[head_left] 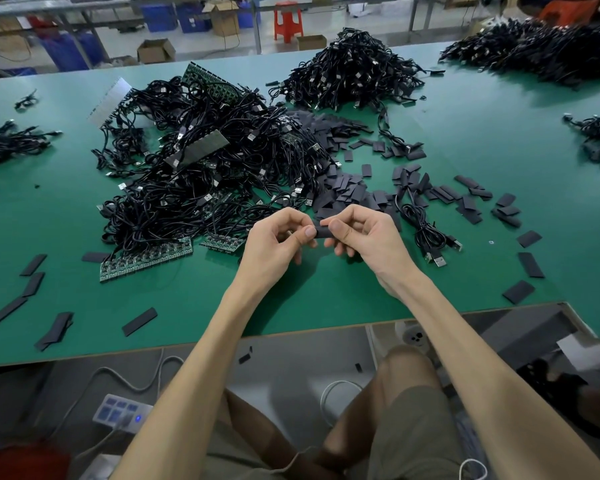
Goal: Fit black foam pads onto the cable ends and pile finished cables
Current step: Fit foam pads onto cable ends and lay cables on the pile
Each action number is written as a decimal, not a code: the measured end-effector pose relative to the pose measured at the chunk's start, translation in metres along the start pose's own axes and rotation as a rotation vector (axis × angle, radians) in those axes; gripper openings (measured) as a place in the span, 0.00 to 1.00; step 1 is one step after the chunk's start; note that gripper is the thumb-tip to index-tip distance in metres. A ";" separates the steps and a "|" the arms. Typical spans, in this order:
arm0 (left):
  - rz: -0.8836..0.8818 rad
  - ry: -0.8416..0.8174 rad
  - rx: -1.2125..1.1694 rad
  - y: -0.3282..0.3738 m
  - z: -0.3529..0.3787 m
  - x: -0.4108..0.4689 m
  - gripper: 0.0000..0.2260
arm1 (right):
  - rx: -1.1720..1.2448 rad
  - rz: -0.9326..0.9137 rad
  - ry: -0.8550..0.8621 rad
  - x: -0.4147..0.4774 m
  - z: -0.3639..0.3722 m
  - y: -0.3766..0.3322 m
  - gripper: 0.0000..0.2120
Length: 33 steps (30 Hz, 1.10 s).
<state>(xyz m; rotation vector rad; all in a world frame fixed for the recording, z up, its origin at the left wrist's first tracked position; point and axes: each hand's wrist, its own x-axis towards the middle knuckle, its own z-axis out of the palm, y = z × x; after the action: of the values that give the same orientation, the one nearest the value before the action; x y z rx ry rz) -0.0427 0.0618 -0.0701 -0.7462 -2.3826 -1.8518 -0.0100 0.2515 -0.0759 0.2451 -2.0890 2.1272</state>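
Both hands meet above the green table (326, 299) near its front edge. My left hand (276, 242) and my right hand (364, 233) each pinch one end of a black foam pad (323, 232) held between them. What the left fingers hold besides the pad is hidden. A big tangle of black USB cables (201, 174) with green circuit strips lies just behind my left hand. Loose foam pads (354, 195) are scattered behind and to the right of my hands. A coiled cable (426, 230) lies right of my right hand.
A tall heap of cables (350, 74) stands at the back centre and another heap (541, 53) at the back right. Stray pads (32, 282) dot the left front of the table. A power strip (122, 412) and cords lie on the floor below.
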 end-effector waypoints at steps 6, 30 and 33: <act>-0.021 0.038 0.025 0.000 0.003 0.000 0.03 | -0.009 0.026 0.031 -0.001 0.002 -0.001 0.08; -0.061 0.021 0.285 0.047 0.005 -0.014 0.09 | 0.065 0.107 0.363 -0.002 0.001 -0.009 0.17; -0.133 0.016 -0.051 0.066 0.012 -0.001 0.12 | -0.083 0.083 0.357 -0.001 0.002 -0.007 0.13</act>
<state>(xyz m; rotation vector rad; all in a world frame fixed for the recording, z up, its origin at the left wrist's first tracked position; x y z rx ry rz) -0.0127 0.0841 -0.0138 -0.5879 -2.4393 -1.9663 -0.0071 0.2499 -0.0697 -0.2202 -1.9975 1.9457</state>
